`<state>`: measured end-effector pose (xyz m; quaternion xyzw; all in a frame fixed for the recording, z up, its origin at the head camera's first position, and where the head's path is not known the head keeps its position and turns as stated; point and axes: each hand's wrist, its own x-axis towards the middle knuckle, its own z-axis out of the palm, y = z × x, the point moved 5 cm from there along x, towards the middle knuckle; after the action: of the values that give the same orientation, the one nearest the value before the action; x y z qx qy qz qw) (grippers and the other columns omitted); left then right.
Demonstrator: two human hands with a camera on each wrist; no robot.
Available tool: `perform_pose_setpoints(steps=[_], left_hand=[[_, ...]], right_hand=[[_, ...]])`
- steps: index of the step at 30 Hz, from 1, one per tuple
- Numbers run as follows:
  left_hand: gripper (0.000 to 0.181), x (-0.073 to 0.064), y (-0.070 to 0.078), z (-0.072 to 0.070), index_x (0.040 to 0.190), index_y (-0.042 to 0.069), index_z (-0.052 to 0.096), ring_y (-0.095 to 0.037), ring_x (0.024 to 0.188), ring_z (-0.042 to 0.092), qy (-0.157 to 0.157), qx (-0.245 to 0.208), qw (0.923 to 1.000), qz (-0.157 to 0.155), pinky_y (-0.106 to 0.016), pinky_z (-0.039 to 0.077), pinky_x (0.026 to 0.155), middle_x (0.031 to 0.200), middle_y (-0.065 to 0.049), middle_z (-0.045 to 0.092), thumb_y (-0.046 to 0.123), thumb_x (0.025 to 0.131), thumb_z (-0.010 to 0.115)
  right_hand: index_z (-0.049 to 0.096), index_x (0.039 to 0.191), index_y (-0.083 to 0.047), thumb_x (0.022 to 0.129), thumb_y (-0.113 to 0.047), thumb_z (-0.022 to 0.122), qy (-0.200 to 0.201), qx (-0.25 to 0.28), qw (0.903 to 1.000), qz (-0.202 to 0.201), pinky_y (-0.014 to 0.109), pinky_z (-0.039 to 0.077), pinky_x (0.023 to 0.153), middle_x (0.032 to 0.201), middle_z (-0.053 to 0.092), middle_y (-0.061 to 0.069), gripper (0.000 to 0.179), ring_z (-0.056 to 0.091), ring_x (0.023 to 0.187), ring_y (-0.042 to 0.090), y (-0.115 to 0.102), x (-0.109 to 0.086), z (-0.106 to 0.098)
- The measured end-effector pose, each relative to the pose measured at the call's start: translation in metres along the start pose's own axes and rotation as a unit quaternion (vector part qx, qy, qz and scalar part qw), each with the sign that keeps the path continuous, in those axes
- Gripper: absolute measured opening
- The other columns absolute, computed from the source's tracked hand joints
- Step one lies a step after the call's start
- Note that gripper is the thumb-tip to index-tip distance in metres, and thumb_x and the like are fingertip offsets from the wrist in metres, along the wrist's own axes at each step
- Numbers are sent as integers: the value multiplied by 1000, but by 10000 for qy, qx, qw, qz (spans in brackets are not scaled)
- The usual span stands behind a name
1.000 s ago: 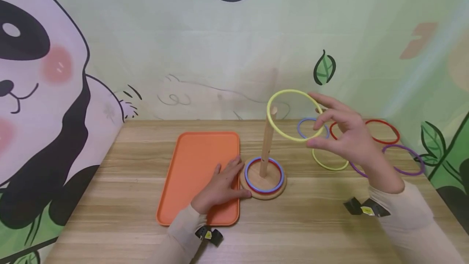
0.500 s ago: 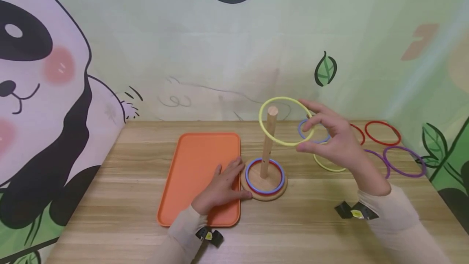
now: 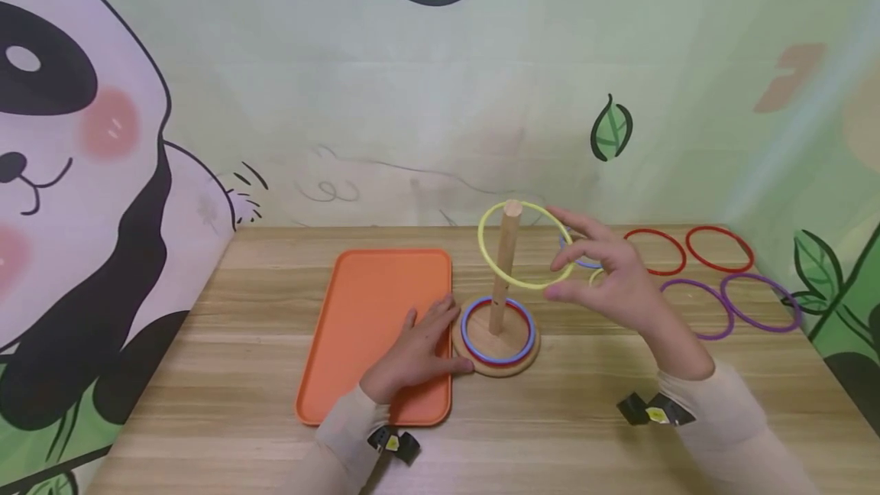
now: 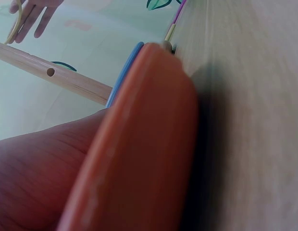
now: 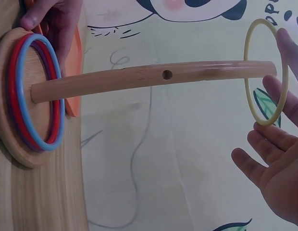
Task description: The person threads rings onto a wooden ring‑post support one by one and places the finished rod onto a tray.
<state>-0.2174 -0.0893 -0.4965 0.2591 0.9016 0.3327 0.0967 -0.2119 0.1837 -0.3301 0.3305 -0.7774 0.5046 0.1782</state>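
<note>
My right hand (image 3: 612, 270) pinches a thin yellow ring (image 3: 532, 286) at its right side, between thumb and fingers. The ring encircles the upper part of an upright wooden peg (image 3: 505, 250), clear of the base below. On the round wooden base (image 3: 510, 331), a blue ring (image 5: 21, 101) lies over a red ring (image 5: 12, 82), with a purple one underneath in the right wrist view. My left hand (image 3: 415, 350) lies over the right edge of an orange tray (image 3: 371, 304), its fingers spread and the thumb tip touching the base.
Right of the peg lie red rings (image 3: 719, 249), purple rings (image 3: 759, 302), a partly hidden blue ring (image 3: 587, 263) and a mostly hidden yellow ring on the wooden table (image 3: 564, 434). A panda-printed backdrop (image 3: 440, 98) rises behind the table's far edge.
My right hand has moved left and down, bringing the yellow ring from beside the peg's top to around it. The left hand stays in place.
</note>
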Motion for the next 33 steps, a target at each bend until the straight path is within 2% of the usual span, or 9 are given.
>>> perform_pose_setpoints(steps=[4, 8, 16, 25, 29, 33], left_hand=[[97, 0, 0, 0, 163, 3, 38, -30, 162, 16, -9, -21, 10000, 10, -61, -4, 127, 174, -13, 22, 47, 90, 83], [97, 0, 0, 1, 163, 3, 37, -29, 162, 15, -16, -14, 10000, 7, -61, -4, 127, 174, -13, 21, 48, 91, 82], [96, 0, 0, 0, 163, 2, 37, -29, 162, 15, -9, -16, 10000, 43, -61, -5, 126, 174, -13, 20, 47, 91, 82], [97, 0, 0, 0, 164, 3, 37, -28, 162, 15, 7, 9, 10000, 20, -60, -6, 127, 175, -12, 21, 49, 91, 82], [97, 0, -1, 1, 163, 3, 37, -28, 162, 15, 4, -7, 10000, 8, -60, -6, 127, 175, -12, 21, 49, 91, 82], [97, 0, -1, 1, 163, 3, 37, -28, 162, 15, 5, -9, 10000, -9, -61, -5, 127, 175, -11, 21, 48, 91, 82]], right_hand=[[79, 86, -16, 65, 7, 92, -3, -48, 10000, 38, 25, 40, 106, 151, 59, 16, 34, 53, 135, 16, 5, -6, 5], [81, 90, -12, 64, 7, 93, -41, -45, 10000, -64, 24, 43, 108, 150, 58, 21, 33, 50, 139, 14, 9, -11, 9], [83, 93, -7, 66, 7, 93, -196, -10, 9998, -26, 26, 45, 111, 152, 57, 19, 33, 49, 142, 14, 18, -18, 18], [84, 96, -8, 66, 5, 95, -244, -102, 9992, 294, 24, 44, 111, 153, 57, 17, 34, 50, 141, 11, 25, -26, 24], [84, 97, -8, 67, 4, 95, -302, -147, 9989, 330, 27, 45, 111, 154, 56, 16, 35, 50, 142, 15, 27, -29, 26], [84, 98, -8, 68, 4, 95, -372, -148, 9984, 410, 30, 46, 111, 155, 55, 16, 34, 52, 142, 29, 30, -33, 29]])
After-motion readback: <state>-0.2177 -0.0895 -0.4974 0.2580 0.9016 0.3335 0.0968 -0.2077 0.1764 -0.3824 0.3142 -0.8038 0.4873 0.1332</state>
